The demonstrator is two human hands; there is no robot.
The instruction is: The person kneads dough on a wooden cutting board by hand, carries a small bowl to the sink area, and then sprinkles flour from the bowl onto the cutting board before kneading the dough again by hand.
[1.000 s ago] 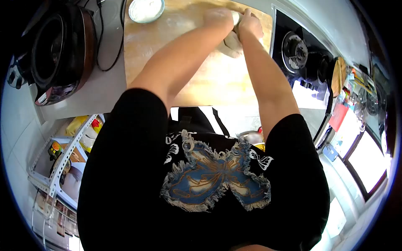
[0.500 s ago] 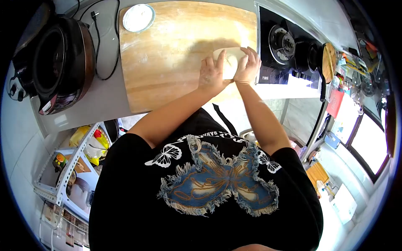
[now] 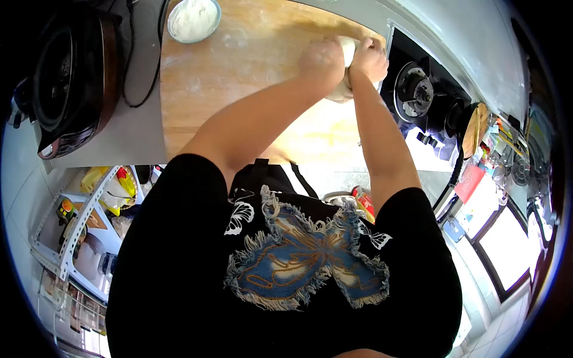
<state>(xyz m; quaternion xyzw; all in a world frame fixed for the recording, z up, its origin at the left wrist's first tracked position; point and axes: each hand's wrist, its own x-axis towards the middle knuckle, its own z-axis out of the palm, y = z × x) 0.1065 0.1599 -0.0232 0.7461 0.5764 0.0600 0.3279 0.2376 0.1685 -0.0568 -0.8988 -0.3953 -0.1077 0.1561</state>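
A lump of pale dough (image 3: 341, 92) lies near the right edge of the wooden board (image 3: 239, 71), partly covered by my hands. My left hand (image 3: 322, 62), somewhat blurred, presses on its left side with curled fingers. On the other side my right hand (image 3: 369, 61) is closed over the dough, knuckles up. Part of the dough shows in the gap between both hands and below the wrists. A bowl of white flour (image 3: 194, 21) stands at the board's upper left corner.
A dark kitchen appliance (image 3: 74, 83) and its black cord (image 3: 145, 98) sit on the counter at left. A gas stove (image 3: 415, 92) adjoins the board on the right. A white shelf rack (image 3: 77, 232) stands below the counter at lower left.
Both hands have moved forward and slightly right, pushing the dough. Their spread fingers have curled in. The dough now shows below the hands too, and the view has shifted.
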